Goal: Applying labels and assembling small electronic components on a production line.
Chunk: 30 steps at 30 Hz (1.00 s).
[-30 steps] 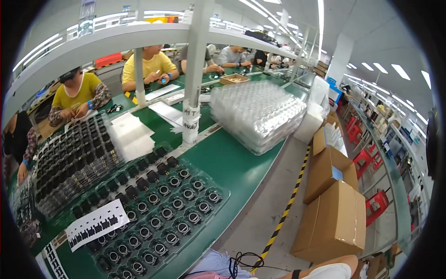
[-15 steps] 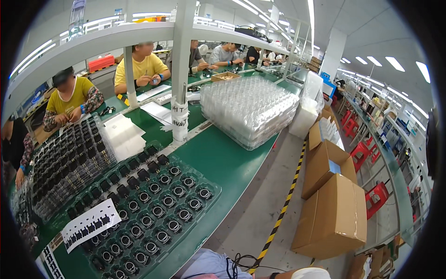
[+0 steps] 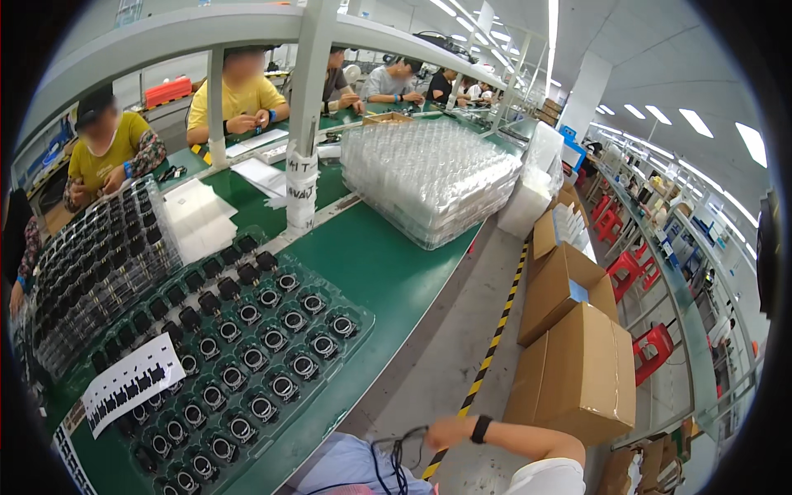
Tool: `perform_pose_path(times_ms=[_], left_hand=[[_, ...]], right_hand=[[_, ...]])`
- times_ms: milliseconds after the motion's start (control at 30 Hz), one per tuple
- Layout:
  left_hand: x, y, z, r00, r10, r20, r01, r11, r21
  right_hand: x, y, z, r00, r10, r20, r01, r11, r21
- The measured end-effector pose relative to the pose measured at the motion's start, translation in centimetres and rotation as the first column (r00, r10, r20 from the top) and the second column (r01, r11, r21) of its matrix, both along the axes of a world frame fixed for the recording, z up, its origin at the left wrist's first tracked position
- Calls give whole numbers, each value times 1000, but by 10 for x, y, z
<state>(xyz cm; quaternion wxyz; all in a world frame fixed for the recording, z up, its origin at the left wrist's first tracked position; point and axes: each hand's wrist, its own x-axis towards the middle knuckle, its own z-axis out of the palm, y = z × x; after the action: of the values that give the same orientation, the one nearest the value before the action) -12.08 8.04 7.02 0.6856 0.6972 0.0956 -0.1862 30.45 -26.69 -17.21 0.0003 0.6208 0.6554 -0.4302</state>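
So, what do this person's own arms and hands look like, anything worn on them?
Only the right hand shows, somewhat blurred, with no glove visible. A black band circles its wrist; I can't tell whether it is a watch. The forearm is bare below a short white sleeve. The left hand is out of view.

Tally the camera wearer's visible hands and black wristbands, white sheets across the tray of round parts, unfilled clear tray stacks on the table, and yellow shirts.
Right hand: 1
Black wristband: 1
White sheet: 1
Clear tray stack: 1
Yellow shirts: 2
Total: 6
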Motion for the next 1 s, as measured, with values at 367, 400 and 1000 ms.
perform_pose_path(times_ms=[367, 400, 1000], left_hand=[[104, -68, 51, 623, 579, 527, -432, 816, -386], [114, -68, 54, 645, 503, 575, -405, 864, -300], [216, -74, 86, 703, -651, 287, -88, 320, 943]], right_hand=[[-67, 164, 283, 999, -1, -42, 39, 363, 931], [-81, 173, 277, 989, 140, -42, 9, 225, 974], [-151, 258, 236, -191, 982, -14, 652, 137, 745]])
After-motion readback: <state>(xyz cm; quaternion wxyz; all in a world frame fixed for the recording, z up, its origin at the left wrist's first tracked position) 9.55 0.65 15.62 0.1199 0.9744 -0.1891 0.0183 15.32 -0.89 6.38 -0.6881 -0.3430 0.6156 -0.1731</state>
